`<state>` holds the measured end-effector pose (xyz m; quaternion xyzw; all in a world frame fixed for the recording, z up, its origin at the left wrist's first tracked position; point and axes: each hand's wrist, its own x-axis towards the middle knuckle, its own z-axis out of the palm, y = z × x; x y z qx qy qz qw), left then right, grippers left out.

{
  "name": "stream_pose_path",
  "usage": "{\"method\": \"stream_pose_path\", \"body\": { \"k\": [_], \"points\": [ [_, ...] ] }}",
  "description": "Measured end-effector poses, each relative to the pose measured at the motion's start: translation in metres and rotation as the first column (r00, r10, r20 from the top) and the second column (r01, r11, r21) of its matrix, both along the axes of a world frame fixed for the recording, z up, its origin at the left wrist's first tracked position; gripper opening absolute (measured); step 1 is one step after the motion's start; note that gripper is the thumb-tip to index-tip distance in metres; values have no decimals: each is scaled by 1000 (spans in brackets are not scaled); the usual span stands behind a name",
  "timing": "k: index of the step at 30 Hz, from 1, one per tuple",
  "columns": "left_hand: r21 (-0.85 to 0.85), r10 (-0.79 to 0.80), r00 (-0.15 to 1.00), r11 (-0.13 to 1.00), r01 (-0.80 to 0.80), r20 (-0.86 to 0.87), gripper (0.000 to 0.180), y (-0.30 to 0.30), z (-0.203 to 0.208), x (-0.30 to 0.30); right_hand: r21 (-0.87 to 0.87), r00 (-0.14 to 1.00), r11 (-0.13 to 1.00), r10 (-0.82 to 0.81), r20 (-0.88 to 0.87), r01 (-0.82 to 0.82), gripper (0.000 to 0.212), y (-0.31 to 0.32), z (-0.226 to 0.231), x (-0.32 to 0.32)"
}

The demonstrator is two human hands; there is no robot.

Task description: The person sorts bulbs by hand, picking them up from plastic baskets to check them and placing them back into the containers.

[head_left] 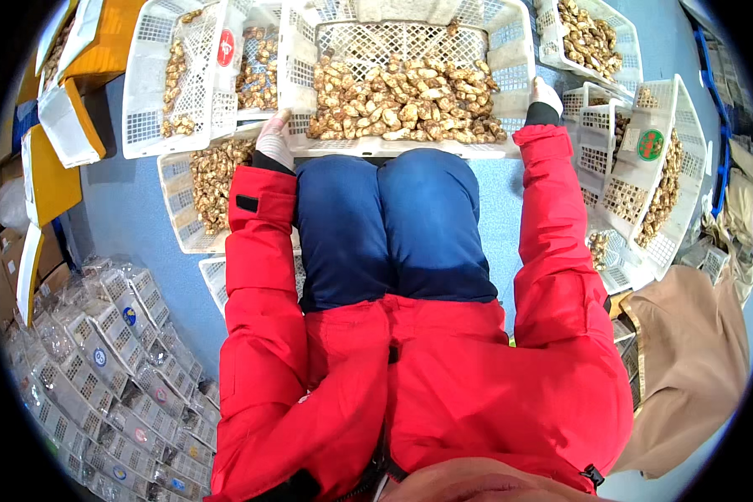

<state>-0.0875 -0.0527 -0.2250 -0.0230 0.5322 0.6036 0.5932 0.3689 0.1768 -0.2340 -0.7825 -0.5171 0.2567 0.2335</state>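
Seemingly curls partly hidden fingers of left hand [275,144] and right hand [546,96] around side rims of white rectangular plastic crate [510,50]. Likely stiff, heavy; lift there.

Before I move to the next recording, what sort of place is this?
Probably a produce sorting or storage room. The white crate in front holds many brown knobbly pieces, possibly mushrooms; more filled crates stand around it, and mesh-sided crates are stacked at lower left.

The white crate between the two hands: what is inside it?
The white crate holds a heap of what look like brown-and-cream mushrooms, gathered toward its near side. Bare lattice shows beyond them. Whatever lies beneath the heap is covered.
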Motion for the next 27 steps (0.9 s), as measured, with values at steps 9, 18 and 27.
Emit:
{"method": "stream_pose_path", "body": {
  "k": [9, 18, 27],
  "points": [
    [166, 168, 916, 980, -114, -364, 36, 31, 142, 54, 130, 652, 850, 284, 703, -511, 42, -53, 65, -83],
    [494, 15, 946, 850, -183, 325, 33, 61, 155, 101, -276, 112, 257, 886, 449, -926, 35, -45, 11, -165],
    [246, -23, 965, 968, -43, 260, 31, 58, 130, 104, -64, 363, 780, 216, -907, -623, 31, -47, 35, -143]
  ]
}}
